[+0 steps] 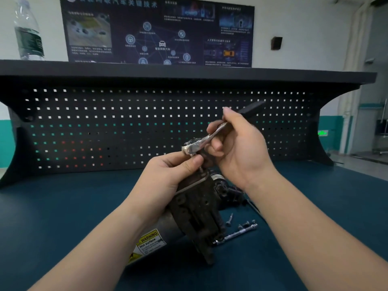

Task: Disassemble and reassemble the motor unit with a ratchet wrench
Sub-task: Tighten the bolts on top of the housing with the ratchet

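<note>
Ratchet on the top bolt

Motor (189, 215) stands on the bench (63, 217), centre. Left hand (168, 177) pinches the ratchet (201, 141) head over a bolt; right hand (237, 143) grips its handle. Judged best: keep the socket square and pressed down, swinging in short arcs.

Bare forearms, sleeveless, no gloves

The right hand (237, 148) grips the ratchet wrench (212, 136) by its shaft, head down on top of the motor unit (189, 211). The left hand (168, 177) pinches the wrench head with its fingers (194, 162). On the blue surface (63, 217) just right of the unit lie a loose bolt (230, 219) and an extension bar (236, 235).
</note>
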Demonstrator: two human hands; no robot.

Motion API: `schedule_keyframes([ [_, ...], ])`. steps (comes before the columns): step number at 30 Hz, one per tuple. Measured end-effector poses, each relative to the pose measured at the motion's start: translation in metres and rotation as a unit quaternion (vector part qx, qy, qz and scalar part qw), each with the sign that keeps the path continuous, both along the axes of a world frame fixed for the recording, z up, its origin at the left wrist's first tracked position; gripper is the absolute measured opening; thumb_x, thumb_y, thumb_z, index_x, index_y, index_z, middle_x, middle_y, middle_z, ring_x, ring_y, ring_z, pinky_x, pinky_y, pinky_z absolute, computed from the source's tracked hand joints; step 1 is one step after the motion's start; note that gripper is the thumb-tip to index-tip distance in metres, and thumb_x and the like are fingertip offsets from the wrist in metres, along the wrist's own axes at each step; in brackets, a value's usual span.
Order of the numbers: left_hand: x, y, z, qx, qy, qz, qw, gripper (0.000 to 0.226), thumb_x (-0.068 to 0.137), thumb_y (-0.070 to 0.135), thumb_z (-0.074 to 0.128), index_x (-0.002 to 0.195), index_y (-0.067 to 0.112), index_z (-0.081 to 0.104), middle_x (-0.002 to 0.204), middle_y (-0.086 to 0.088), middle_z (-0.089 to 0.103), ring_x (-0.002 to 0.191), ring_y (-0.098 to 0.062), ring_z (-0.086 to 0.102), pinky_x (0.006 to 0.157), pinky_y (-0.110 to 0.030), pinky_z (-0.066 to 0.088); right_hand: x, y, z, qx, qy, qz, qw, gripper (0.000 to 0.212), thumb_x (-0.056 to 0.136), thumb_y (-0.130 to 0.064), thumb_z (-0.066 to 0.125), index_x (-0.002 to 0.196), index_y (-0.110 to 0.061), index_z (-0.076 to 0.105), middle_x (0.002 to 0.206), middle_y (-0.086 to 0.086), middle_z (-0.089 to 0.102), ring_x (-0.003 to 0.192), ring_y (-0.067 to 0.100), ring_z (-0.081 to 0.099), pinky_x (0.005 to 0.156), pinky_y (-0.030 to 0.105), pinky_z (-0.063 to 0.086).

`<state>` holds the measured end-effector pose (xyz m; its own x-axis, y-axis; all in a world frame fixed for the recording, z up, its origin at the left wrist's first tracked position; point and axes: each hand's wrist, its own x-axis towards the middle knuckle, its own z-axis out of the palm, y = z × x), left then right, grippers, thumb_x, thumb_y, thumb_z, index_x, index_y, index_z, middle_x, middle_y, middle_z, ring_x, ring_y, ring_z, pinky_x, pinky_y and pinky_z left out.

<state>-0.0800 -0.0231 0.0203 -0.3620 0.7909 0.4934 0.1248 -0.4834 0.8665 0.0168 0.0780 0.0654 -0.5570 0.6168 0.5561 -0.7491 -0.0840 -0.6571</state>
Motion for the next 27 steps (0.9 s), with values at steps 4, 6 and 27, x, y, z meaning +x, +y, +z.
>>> schedule_keyframes([
  [4,0.002,0.004,-0.001,0.013,0.014,0.035,0.999,0.025,0.067,0.035,0.071,0.084,0.019,0.079,0.079,-0.004,0.075,0.069,-0.012,0.069,0.058,-0.021,0.054,-0.003,-0.007,-0.010,0.110,0.022,-0.161,0.981,0.025,0.100,-0.027,0.049,0.083,-0.009,0.051,0.062,0.002,0.064,0.042,0.011,0.052,0.041,0.021,0.039],
  [6,0.001,0.005,-0.001,0.018,0.018,0.032,0.999,0.014,0.075,0.028,0.069,0.079,0.019,0.079,0.075,-0.003,0.075,0.066,-0.011,0.069,0.056,-0.020,0.053,-0.005,-0.015,-0.020,0.306,0.092,-0.312,0.895,0.020,0.095,-0.033,0.054,0.091,-0.015,0.047,0.070,-0.001,0.062,0.053,0.012,0.061,0.049,0.026,0.048],
  [27,0.002,0.007,-0.001,0.030,0.020,0.051,0.998,0.008,0.074,0.024,0.074,0.079,0.018,0.079,0.075,-0.005,0.075,0.067,-0.013,0.070,0.055,-0.021,0.052,0.000,-0.014,-0.015,0.363,0.085,-0.335,0.865,0.021,0.091,-0.027,0.060,0.090,-0.008,0.050,0.064,0.006,0.061,0.050,0.016,0.058,0.048,0.032,0.048],
])
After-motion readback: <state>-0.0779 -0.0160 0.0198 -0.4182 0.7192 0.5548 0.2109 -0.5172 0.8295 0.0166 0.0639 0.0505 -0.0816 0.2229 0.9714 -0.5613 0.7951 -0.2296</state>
